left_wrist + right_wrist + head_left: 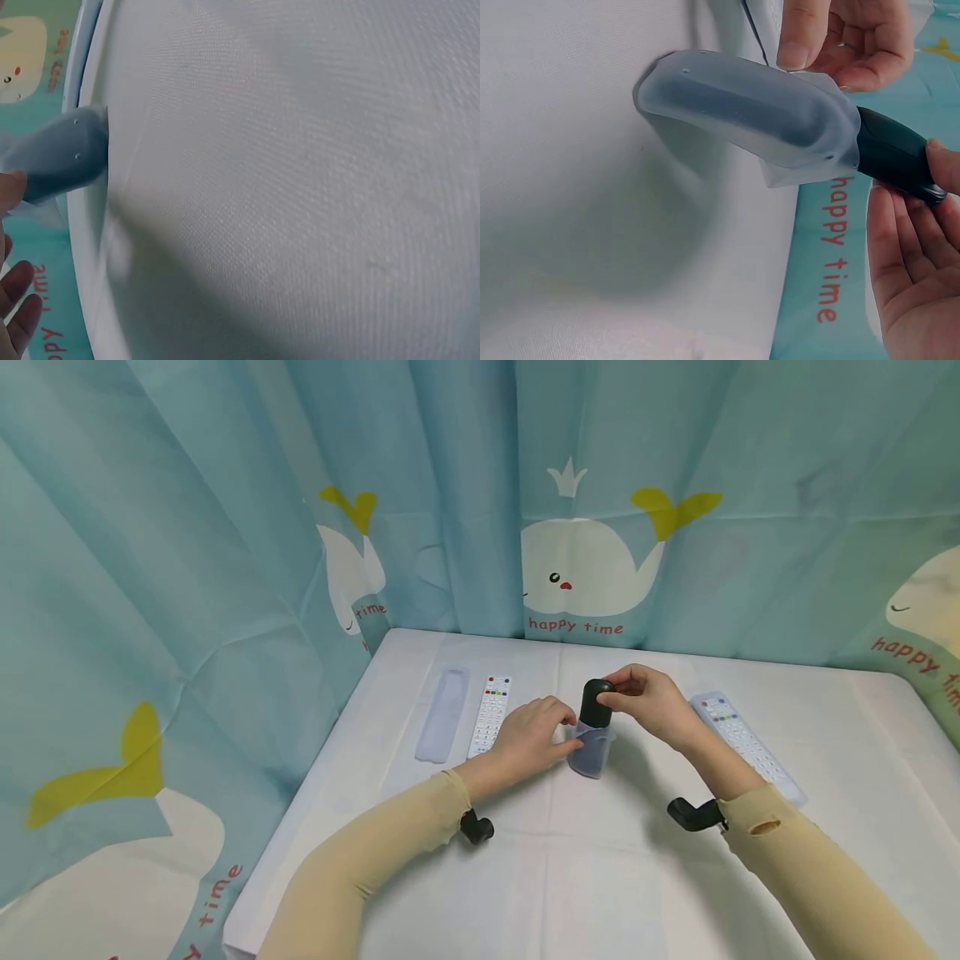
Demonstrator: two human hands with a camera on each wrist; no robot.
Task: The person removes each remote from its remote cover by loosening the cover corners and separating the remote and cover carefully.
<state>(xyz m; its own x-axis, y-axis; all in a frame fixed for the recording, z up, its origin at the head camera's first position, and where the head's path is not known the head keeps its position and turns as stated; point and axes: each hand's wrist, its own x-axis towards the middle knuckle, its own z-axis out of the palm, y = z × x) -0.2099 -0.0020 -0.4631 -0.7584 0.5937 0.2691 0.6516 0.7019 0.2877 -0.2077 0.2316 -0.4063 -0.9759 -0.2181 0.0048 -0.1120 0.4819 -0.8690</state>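
Observation:
A black remote control (596, 703) stands nearly upright over the white table, its lower part inside a translucent silicone sleeve (590, 753). My right hand (652, 702) pinches the bare upper end of this remote between thumb and fingers. From the other side, my left hand (534, 731) holds the sleeve near its mouth, thumb toward the front. In the right wrist view, the sleeve (742, 105) covers most of the remote, and only the dark end (896, 154) sticks out. The remote's buttons are not visible. The left wrist view catches only the sleeve's lower part (71, 150) and some fingertips.
Left of the hands, a white remote (491, 714) lies beside a flat translucent sleeve (444, 714). Another white remote in a clear sleeve (742, 743) lies at the right, partly behind the right forearm. A blue whale-print curtain (465, 527) hangs along the table's far edge.

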